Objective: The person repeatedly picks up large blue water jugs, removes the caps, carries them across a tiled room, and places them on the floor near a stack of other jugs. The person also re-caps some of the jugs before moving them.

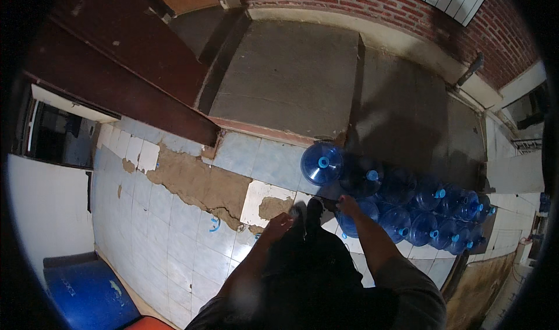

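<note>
My left hand [280, 226] is held over the tiled floor beside my dark shoes [314, 209], fingers curled in, with nothing visible in it. On the other side, my right hand [347, 205] is closed at the near left end of the bottle rows. It overlaps a large blue water bottle [364, 209] in the picture; whether it touches the bottle I cannot tell. A narrow dark shape at its fingertips is too dim to name. Just beyond stands another blue water bottle [322, 163] with a light blue cap, at the front of the far row.
Several more capped water bottles [423, 227] run in two rows to the right. Broken tiles expose rough brown cement [201, 181], with a blue strip [215, 223] nearby. A raised grey slab [285, 80] lies ahead. At lower left sits a blue drum [93, 295].
</note>
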A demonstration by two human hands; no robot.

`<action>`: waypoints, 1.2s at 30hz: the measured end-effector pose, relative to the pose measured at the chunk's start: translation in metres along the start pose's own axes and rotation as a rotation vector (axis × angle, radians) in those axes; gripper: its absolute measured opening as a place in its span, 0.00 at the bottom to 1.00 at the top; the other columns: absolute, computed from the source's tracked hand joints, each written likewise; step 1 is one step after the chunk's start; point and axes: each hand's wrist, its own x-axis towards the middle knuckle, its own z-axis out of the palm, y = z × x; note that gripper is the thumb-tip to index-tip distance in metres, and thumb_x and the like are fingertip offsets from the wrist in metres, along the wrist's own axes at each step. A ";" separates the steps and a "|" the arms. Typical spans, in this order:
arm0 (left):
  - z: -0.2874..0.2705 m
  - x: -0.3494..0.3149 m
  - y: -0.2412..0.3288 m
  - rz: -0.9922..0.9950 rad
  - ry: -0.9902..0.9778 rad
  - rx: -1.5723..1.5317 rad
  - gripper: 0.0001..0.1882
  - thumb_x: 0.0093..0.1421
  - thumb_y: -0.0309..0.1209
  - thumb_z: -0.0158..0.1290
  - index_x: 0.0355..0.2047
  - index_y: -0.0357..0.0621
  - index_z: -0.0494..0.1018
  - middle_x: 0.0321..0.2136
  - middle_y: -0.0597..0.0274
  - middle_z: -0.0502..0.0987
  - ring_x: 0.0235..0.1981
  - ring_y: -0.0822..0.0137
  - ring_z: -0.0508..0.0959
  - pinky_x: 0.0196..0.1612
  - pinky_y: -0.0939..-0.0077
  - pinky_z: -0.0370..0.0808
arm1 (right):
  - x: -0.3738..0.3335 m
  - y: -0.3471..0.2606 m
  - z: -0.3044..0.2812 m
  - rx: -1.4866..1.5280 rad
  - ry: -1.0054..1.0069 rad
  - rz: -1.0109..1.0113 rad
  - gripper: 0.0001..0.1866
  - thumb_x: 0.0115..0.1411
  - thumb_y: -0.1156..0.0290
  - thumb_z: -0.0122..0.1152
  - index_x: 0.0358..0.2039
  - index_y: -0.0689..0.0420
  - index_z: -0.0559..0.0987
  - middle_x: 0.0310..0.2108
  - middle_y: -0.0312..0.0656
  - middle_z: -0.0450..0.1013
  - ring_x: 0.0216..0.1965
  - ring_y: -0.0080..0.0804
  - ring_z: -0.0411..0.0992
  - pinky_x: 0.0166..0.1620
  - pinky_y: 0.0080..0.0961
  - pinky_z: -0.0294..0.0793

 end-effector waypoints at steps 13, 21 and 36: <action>-0.020 0.111 0.039 -0.061 -0.190 0.047 0.12 0.62 0.35 0.52 0.43 0.44 0.72 0.33 0.62 0.77 0.33 0.71 0.74 0.40 0.75 0.71 | 0.208 -0.039 0.013 -0.100 0.037 0.460 0.50 0.48 0.54 0.71 0.63 0.61 0.53 0.55 0.63 0.63 0.55 0.59 0.65 0.55 0.42 0.70; -0.071 0.136 -0.005 -0.028 -0.286 0.286 0.13 0.62 0.36 0.53 0.43 0.44 0.73 0.31 0.64 0.77 0.29 0.72 0.74 0.35 0.74 0.72 | 0.190 -0.052 0.019 -0.086 0.054 0.425 0.45 0.49 0.50 0.69 0.60 0.62 0.60 0.49 0.58 0.71 0.48 0.55 0.72 0.50 0.42 0.73; -0.150 0.080 0.269 1.002 -0.172 0.787 0.45 0.39 0.48 0.69 0.58 0.51 0.64 0.61 0.52 0.59 0.68 0.49 0.50 0.67 0.45 0.49 | 0.015 -0.356 -0.276 -0.175 0.348 -0.079 0.38 0.36 0.53 0.75 0.49 0.56 0.76 0.38 0.52 0.77 0.39 0.47 0.77 0.43 0.39 0.76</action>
